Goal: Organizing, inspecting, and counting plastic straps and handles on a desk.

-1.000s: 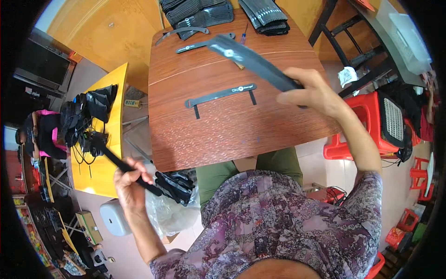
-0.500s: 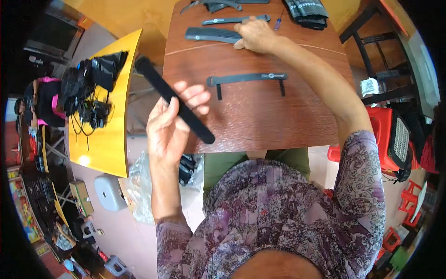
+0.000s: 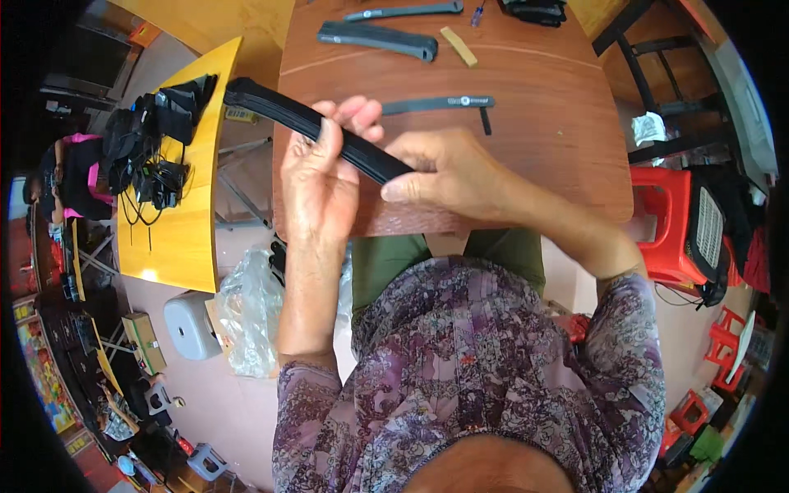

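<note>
My left hand holds a bundle of long black straps slantwise above the table's near left part, thumb across the top and fingers beneath. My right hand grips the bundle's near right end between thumb and fingers. Beyond them a dark grey strap with a pale printed mark lies flat, its left end hidden behind my hands. A short black strip juts from under its right end. Farther back lie a stack of dark straps and a single strap.
A small yellowish block and a screwdriver lie on the brown table, with a dark folded pile at its far right. Left stands a yellow table bearing black items. A red stool is right.
My right hand has come back from the stack of straps to the bundle in my left hand, uncovering the yellowish block. The held bundle looks thicker now.
</note>
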Demonstrator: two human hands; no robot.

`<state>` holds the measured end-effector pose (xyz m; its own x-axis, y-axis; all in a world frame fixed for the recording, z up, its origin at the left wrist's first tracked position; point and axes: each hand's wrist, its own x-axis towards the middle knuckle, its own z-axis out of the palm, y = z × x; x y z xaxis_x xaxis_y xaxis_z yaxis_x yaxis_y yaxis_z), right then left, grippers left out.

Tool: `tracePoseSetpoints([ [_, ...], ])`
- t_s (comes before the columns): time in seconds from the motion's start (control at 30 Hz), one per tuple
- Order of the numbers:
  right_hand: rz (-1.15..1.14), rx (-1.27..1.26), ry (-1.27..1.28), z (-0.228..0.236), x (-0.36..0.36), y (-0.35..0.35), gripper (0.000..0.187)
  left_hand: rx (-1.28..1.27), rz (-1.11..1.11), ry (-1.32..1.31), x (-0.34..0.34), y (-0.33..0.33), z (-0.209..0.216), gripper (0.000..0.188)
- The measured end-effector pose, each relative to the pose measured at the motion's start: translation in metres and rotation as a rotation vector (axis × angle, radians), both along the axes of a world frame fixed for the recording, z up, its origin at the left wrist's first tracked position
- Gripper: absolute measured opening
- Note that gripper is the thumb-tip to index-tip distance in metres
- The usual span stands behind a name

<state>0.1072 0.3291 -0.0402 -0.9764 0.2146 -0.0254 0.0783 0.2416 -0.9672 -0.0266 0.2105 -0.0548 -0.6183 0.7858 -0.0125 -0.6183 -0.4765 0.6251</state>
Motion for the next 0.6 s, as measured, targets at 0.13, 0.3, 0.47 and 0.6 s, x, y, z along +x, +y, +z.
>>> tracePoseSetpoints([
  [0.13, -0.083, -0.177, -0.068, -0.004, 0.028, 0.006, 0.025, -0.103, -0.028, 0.041, 0.019, -0.001, 0.008, 0.028],
  [0.3, -0.087, -0.155, -0.066, -0.007, 0.058, 0.009, 0.029, -0.126, 0.005, 0.224, 0.023, -0.011, 0.012, 0.027],
  [0.47, -0.081, -0.224, -0.176, -0.011, 0.065, -0.001, 0.028, -0.210, 0.047, 0.286, 0.034, -0.013, 0.008, 0.022],
  [0.6, -0.149, -0.209, -0.127, -0.014, 0.069, -0.007, 0.022, -0.192, 0.109, 0.230, 0.034, -0.015, 0.010, 0.023],
])
